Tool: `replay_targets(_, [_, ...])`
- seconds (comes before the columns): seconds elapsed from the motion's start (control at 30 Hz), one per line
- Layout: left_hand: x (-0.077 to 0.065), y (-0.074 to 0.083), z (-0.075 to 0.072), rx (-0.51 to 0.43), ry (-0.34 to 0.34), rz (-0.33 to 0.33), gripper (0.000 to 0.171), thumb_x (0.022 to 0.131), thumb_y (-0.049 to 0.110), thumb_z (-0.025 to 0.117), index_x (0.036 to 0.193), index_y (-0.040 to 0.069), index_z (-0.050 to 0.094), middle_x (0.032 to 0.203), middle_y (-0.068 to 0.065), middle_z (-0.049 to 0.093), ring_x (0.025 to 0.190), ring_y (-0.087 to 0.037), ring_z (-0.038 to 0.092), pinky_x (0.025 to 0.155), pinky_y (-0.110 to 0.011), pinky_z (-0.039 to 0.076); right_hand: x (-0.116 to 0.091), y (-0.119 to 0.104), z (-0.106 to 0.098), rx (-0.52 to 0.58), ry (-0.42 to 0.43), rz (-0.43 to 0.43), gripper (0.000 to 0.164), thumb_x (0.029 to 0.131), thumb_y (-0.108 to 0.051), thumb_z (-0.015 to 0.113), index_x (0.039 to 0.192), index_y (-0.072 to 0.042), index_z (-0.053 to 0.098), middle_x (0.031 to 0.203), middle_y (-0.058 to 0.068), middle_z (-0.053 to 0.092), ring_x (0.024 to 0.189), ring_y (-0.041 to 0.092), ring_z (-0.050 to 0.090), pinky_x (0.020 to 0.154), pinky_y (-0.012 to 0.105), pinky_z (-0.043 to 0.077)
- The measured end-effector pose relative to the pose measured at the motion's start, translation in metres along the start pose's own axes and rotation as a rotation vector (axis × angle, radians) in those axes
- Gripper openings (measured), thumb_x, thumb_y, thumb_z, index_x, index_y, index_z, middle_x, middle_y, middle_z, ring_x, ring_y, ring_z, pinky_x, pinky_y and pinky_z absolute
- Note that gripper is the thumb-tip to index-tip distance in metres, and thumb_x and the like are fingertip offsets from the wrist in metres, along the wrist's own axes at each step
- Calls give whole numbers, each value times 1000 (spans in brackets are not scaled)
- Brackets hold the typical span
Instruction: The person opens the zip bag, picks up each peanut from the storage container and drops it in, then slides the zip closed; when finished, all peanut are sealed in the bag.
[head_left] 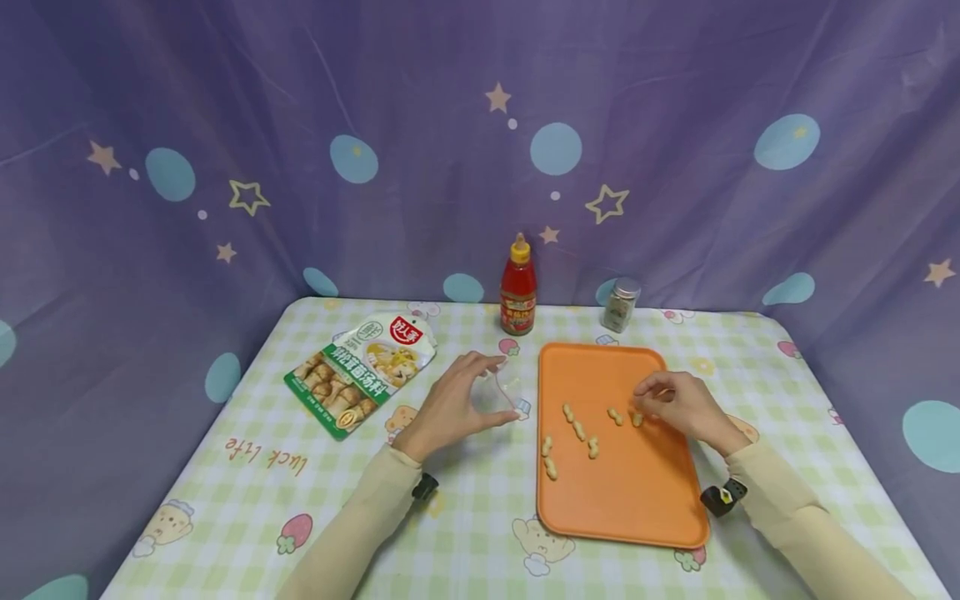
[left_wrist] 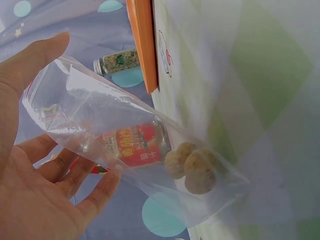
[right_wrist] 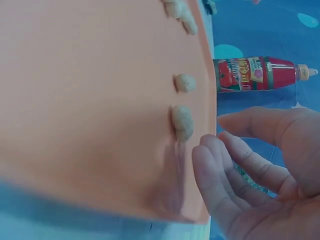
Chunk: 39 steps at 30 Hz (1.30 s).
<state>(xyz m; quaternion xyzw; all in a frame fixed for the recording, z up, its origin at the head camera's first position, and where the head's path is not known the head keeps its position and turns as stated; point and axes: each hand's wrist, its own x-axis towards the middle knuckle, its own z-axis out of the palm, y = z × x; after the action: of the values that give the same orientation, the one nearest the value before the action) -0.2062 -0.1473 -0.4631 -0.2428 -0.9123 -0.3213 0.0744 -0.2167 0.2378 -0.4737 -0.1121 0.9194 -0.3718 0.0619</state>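
My left hand [head_left: 452, 406] holds a clear plastic bag [left_wrist: 87, 107] at its mouth, the thumb on one side and the fingers on the other, so the mouth gapes. Several peanuts [left_wrist: 197, 167] lie at the bottom of the bag, and the bag's lower end is by the tablecloth. Over the right part of an orange tray [head_left: 615, 508], my right hand [head_left: 682, 406] is bent with its fingertips close to a peanut [right_wrist: 182, 123]. Nothing shows between its thumb and fingers. More unshelled peanuts [head_left: 593, 447] are scattered on the tray.
Behind the tray stand a red sauce bottle [head_left: 518, 292] with a yellow cap and a small spice jar [head_left: 621, 306]. A green and white food packet [head_left: 362, 372] lies at the left. A purple curtain [head_left: 420, 225] hangs behind the table.
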Motion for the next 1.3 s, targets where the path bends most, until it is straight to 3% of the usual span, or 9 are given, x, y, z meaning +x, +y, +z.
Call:
replay_targets(0.17, [0, 0, -1, 5, 8, 7, 80, 76, 50, 91, 144, 22, 60, 128, 4, 65, 120, -15, 60, 105, -40, 53, -6, 2, 1, -25, -31, -10, 9, 96, -15, 73, 101, -8, 75, 87, 7, 76, 71, 16, 71, 59, 25, 53])
replay_targets(0.4, [0, -1, -1, -17, -5, -11, 79, 77, 50, 91, 144, 21, 60, 131, -4, 66, 120, -18, 60, 106, -42, 53, -9, -1, 8, -57, -40, -36, 6, 94, -14, 75, 96, -8, 75, 80, 4, 74, 64, 12, 66, 56, 23, 48])
replay_targets(0.7, [-1, -1, -1, -23, -3, -9, 81, 77, 48, 91, 146, 22, 59, 131, -5, 66, 121, -17, 60, 105, -43, 53, -7, -1, 13, -59, -23, -50, 8, 91, -8, 74, 99, -7, 76, 83, 2, 72, 68, 6, 63, 59, 22, 50])
replay_targets(1.3, [0, -2, 0, -9, 3, 8, 81, 76, 51, 91, 144, 20, 60, 129, -4, 67, 122, -18, 61, 106, -41, 53, -4, 2, 17, -73, 10, -42, 13, 91, -9, 76, 104, -7, 78, 90, 2, 75, 79, 11, 68, 65, 22, 52])
